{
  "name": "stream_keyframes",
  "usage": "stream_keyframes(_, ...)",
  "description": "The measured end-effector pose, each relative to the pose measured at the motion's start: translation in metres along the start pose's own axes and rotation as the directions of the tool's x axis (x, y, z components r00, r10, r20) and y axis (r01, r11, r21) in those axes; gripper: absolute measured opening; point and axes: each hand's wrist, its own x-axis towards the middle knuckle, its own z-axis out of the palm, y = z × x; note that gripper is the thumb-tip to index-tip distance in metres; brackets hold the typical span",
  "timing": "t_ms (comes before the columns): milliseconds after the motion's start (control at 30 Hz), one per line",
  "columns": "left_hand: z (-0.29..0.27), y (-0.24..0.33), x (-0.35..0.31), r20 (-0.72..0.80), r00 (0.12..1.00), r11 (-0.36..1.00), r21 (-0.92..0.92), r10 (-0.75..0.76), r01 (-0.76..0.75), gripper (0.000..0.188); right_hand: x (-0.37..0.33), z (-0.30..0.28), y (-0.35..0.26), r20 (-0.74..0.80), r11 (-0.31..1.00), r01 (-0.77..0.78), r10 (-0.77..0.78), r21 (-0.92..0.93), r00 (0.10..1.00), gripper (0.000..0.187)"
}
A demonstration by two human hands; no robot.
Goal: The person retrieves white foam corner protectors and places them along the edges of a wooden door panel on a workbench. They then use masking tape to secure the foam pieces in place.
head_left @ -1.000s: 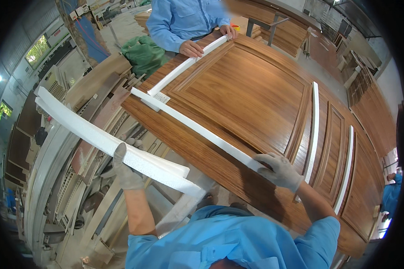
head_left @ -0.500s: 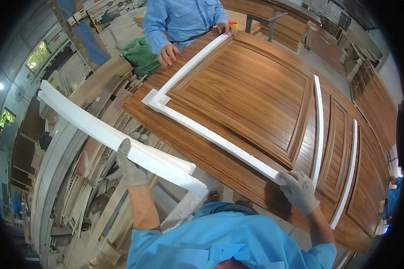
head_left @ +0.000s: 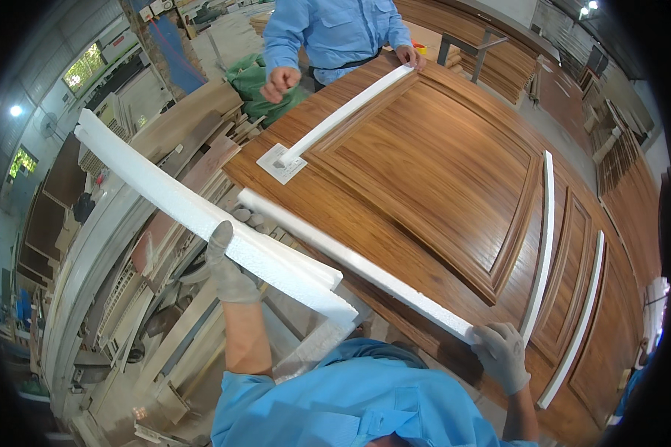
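Observation:
Wearing a grey glove, my left hand (head_left: 232,264) is closed around several long white foam strips (head_left: 164,205) beside the door. My gloved right hand (head_left: 502,353) grips the near end of another white foam strip (head_left: 365,268), held along the near edge of a brown wood-grain panel door (head_left: 425,164). That strip's far end reaches close to my left fingers. Other foam strips lie across the door: one (head_left: 350,112) at the far left and two (head_left: 548,238) to the right. A white label (head_left: 282,164) is on the door's left corner.
Across the door stands a co-worker in blue (head_left: 335,37), one hand (head_left: 408,56) at the far strip's end. Stacked boards and offcuts (head_left: 142,313) crowd the left. A green sack (head_left: 257,86) sits behind, with more stacked panels (head_left: 492,63) at the back.
The strip in my right hand has come off the door's frame toward me and my left hand, uncovering the label. The co-worker's left-side hand has lifted off the door.

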Motion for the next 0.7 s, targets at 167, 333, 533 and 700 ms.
stream_keyframes(167,-0.007,0.007,0.003,-0.052,0.997,0.998,0.008,0.058,-0.058,0.065,-0.010,-0.024,-0.005,-0.073,0.989,-0.136,0.140,0.060,0.987,0.033)
stream_keyframes(333,-0.016,0.007,0.006,-0.040,0.998,0.999,0.015,0.041,-0.040,0.064,-0.016,-0.036,-0.001,-0.034,0.976,-0.211,0.210,-0.046,0.977,0.031)
stream_keyframes(533,-0.009,-0.014,0.009,0.130,0.977,0.984,-0.031,-0.168,0.174,0.062,-0.011,-0.039,0.013,-0.011,0.964,-0.224,0.224,-0.142,0.974,0.038)
stream_keyframes(700,-0.005,-0.030,0.016,0.308,0.927,0.946,-0.171,-0.213,0.274,0.059,0.006,-0.026,0.073,-0.208,0.791,-0.373,0.310,-0.486,0.928,0.045)
